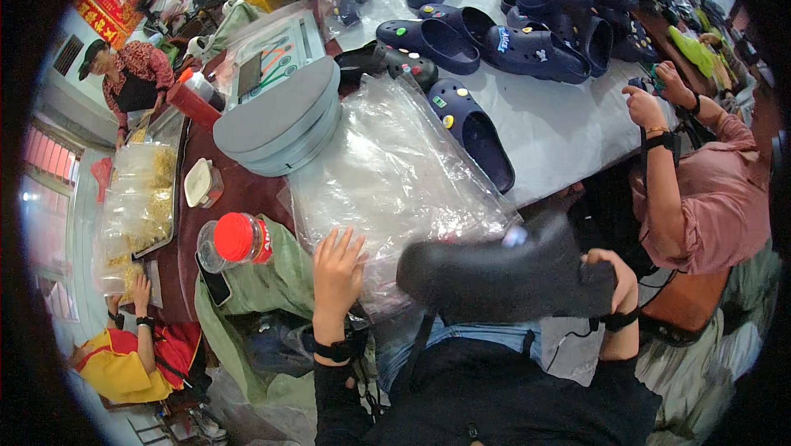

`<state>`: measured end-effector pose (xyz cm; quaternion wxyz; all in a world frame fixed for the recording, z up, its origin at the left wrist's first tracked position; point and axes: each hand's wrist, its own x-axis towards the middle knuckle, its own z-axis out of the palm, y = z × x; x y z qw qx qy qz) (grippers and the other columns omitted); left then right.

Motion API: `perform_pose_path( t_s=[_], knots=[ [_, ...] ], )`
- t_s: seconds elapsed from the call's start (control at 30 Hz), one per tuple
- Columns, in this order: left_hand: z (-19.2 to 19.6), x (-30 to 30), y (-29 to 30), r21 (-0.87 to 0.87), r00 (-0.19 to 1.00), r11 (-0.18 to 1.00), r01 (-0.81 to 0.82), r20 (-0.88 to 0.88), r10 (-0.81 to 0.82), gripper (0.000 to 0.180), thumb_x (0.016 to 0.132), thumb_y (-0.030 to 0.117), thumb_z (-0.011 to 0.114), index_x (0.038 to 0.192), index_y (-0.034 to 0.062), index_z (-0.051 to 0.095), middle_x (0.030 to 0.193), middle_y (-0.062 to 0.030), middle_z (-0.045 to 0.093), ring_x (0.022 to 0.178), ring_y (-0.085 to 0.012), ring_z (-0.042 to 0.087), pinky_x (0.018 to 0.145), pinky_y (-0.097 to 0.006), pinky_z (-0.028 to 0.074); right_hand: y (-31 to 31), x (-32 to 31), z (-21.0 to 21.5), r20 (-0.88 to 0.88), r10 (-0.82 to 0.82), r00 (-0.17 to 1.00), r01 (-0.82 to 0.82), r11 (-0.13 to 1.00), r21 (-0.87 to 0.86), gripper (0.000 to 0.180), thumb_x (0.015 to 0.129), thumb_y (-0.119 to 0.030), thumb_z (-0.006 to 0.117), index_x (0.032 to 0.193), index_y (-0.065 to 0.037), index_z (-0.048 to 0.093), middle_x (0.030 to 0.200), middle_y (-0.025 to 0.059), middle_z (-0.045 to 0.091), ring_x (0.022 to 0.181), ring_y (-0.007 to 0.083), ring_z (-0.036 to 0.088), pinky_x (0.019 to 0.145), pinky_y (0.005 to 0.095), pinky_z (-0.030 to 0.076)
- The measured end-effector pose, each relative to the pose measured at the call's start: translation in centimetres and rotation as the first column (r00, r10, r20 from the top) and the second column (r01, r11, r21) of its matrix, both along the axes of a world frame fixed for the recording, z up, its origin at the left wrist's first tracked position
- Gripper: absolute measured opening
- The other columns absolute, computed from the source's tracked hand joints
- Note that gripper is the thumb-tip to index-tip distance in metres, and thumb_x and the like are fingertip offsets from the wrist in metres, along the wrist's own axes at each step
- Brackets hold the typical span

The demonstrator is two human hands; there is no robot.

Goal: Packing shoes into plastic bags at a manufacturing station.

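My left hand (338, 277) rests on the near edge of a stack of clear plastic bags (371, 166), its fingers stretched out and holding nothing. Gripped at one end by my right hand (616, 277) is a dark clog (494, 277), smeared by motion, raised in front of my body. A small pale spot shows on its upper side. Just beyond the bags lies a navy clog (474, 133) with several small charms on it. A black clog (404, 65) touches the far edge of the bags.
Navy clogs (540, 50) are heaped on the white-covered table (568, 133). At left stand a grey machine (280, 108), a red-lidded jar (239, 236) and a white tub (202, 184). Co-workers sit at right (700, 190) and lower left (136, 363); another person (132, 75) is farther back.
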<state>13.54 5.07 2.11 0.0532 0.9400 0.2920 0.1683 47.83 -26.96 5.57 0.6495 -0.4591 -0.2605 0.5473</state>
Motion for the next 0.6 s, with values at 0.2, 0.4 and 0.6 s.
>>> perform_pose_path(
  t_s=[0.2, 0.4, 0.6],
  knots=[
    [0.4, -0.3, 0.8, -0.130, 0.975, 0.989, -0.076, 0.196, 0.101, 0.013, 0.081, 0.006, 0.061, 0.093, 0.0035, 0.064, 0.083, -0.0136, 0.066, 0.075, -0.0307, 0.064, 0.063, -0.036, 0.050, 2.0, 1.0, -1.6, 0.178, 0.518, 0.837, -0.510, 0.855, -0.089, 0.065, 0.038, -0.021, 0.092, 0.083, 0.002, 0.052, 0.103, 0.0118, 0.054, 0.099, 0.0168, 0.049, 0.083, 0.0295, 0.040],
    [3.0, 3.3, 2.2, -0.137, 0.894, 0.982, -0.130, 0.412, 0.176, 0.011, 0.086, 0.010, 0.059, 0.092, 0.0023, 0.065, 0.083, -0.0145, 0.066, 0.073, -0.0315, 0.064, 0.061, -0.035, 0.050, 1.3, 0.8, -2.5, 0.118, 0.445, 0.888, -0.438, 0.895, -0.087, 0.076, 0.040, -0.012, 0.092, 0.104, 0.005, 0.053, 0.113, 0.0107, 0.054, 0.103, 0.0151, 0.050, 0.089, 0.0289, 0.040],
    [4.5, 3.4, 3.9, -0.051, 0.855, 0.991, -0.127, 0.501, 0.135, 0.012, 0.088, 0.011, 0.058, 0.091, 0.0012, 0.065, 0.083, -0.0149, 0.067, 0.072, -0.0275, 0.066, 0.060, -0.032, 0.051, 1.1, -2.6, -1.5, 0.179, 0.406, 0.896, -0.344, 0.891, -0.297, 0.094, 0.042, -0.007, 0.091, 0.124, 0.007, 0.046, 0.125, 0.0100, 0.051, 0.108, 0.0131, 0.049, 0.095, 0.0290, 0.039]
  ],
)
